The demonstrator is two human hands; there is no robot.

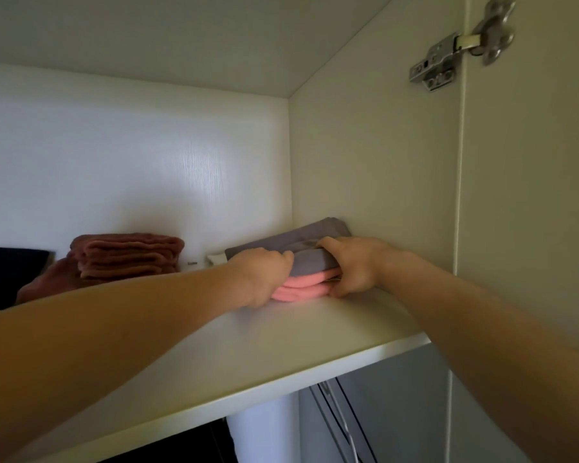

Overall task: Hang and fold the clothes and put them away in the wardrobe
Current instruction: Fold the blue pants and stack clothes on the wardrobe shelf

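Up on the white wardrobe shelf (281,335), a folded pile (306,272) lies at the right end. It is made of a grey piece (298,240) on top of a pink piece (301,286).

The left hand (264,275) has its fingers curled tight round the pile's left end. The right hand (355,264) clasps the right end, with its thumb lying over the grey top and its fingers down the side. Both forearms reach in over the shelf's near edge.

The pile is close to the right side wall (365,162). The right hand hides that side, so I cannot tell whether cloth meets the panel. Bare shelf runs from the pile to the near edge, which slants down to the left. Above the pile there is plenty of free height up to the compartment's top panel (181,45).

To the left, a strip of open shelf separates the pile from a stack of rust-red towels (131,253). A small white object (216,259) lies at the far side of that strip, near the back wall (131,155). Farther left, a dark folded item (7,272) is cut off by the frame.

On the right, a metal hinge (462,45) joins the side wall to the open door (532,195). Under the shelf, something white (264,429) hangs beside a dark space.
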